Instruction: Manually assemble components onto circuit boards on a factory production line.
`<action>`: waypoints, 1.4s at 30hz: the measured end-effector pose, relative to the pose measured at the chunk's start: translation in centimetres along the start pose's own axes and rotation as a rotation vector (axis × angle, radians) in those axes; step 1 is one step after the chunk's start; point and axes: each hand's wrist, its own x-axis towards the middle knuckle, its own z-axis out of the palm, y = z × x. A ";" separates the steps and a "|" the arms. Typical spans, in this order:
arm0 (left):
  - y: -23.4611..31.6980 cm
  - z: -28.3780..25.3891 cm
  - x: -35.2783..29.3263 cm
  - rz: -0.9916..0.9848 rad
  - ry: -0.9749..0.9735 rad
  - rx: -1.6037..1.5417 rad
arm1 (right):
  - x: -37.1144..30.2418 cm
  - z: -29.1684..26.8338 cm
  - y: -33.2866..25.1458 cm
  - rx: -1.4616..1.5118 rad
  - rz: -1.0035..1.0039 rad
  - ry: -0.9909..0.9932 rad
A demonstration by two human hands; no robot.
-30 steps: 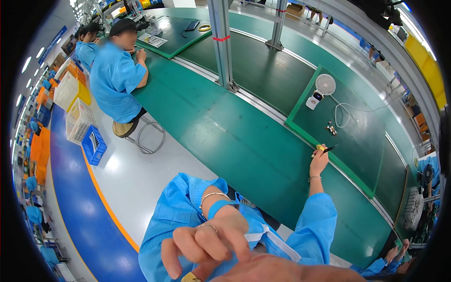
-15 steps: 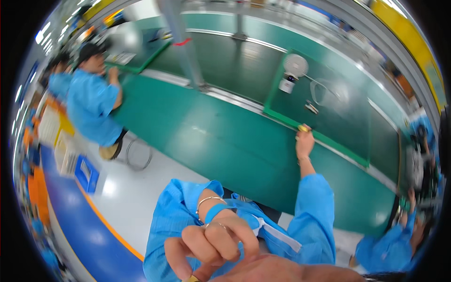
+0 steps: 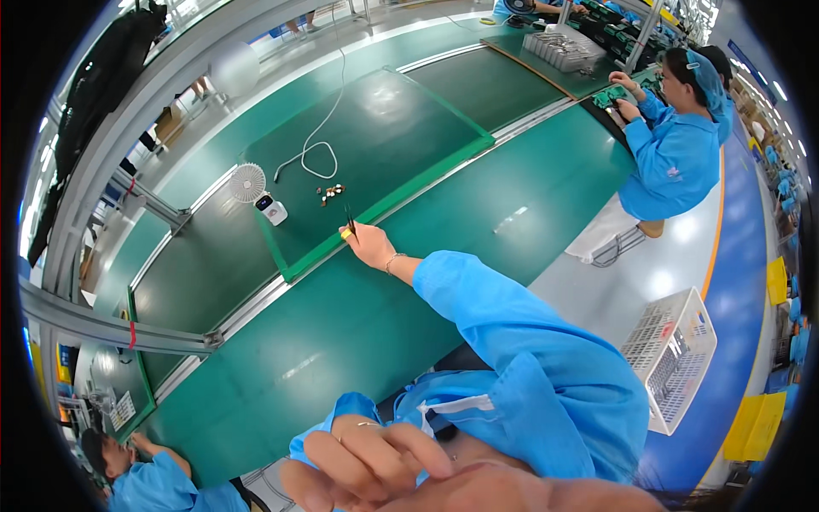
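Note:
My right hand (image 3: pixel 368 246) reaches out over the front green edge strip of the dark green mat (image 3: pixel 409 128). It is closed on slim dark tweezers (image 3: pixel 348 215), and a yellow cover shows on one finger. The tweezer tips point toward a small cluster of mixed small parts (image 3: pixel 331 194) lying on the mat. To their left stands a small white fan (image 3: pixel 248 183) on a white base. A pale cable (image 3: pixel 320 160) loops on the mat behind the parts. Close at the lower edge is my left hand (image 3: pixel 367 465), fingers curled; whatever they hold is hidden.
A metal frame post (image 3: pixel 119 320) crosses the bench at left. Co-workers in blue sit at the lower left and stand at the right, where one holds a green circuit board (image 3: pixel 608 96). A white basket (image 3: pixel 674 363) and yellow bin (image 3: pixel 755 427) are at the right.
The view has swung to the right, and the bench now appears sharper. My right hand remains at the mat's front edge; the tweezers now show clearly. My left hand stays curled close by.

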 end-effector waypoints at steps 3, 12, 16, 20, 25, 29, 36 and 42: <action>0.0 1.9 0.3 -0.022 0.261 -0.040 | -0.2 -0.2 -0.2 -0.011 0.036 -0.019; 0.4 0.8 0.3 -0.060 0.238 0.013 | 0.3 -0.3 -0.4 -0.007 0.033 -0.045; 1.7 -3.6 -0.3 0.200 -0.043 0.077 | 0.8 1.6 0.5 -0.162 0.003 -0.098; 3.3 -4.2 1.6 1.055 0.441 0.910 | 1.1 1.7 2.3 -0.219 -0.013 -0.137; 10.0 -6.3 -1.2 1.129 0.232 1.004 | 0.7 0.0 3.1 0.153 0.109 -0.115; 12.4 -5.7 -2.7 1.158 0.229 1.110 | 0.2 1.0 3.6 0.150 0.016 -0.131; 13.7 -5.4 -3.4 1.202 0.156 1.158 | 0.7 0.2 3.1 0.160 0.041 -0.153; 14.4 -5.0 -3.4 1.220 0.149 1.208 | 1.0 0.0 3.2 0.123 0.031 -0.129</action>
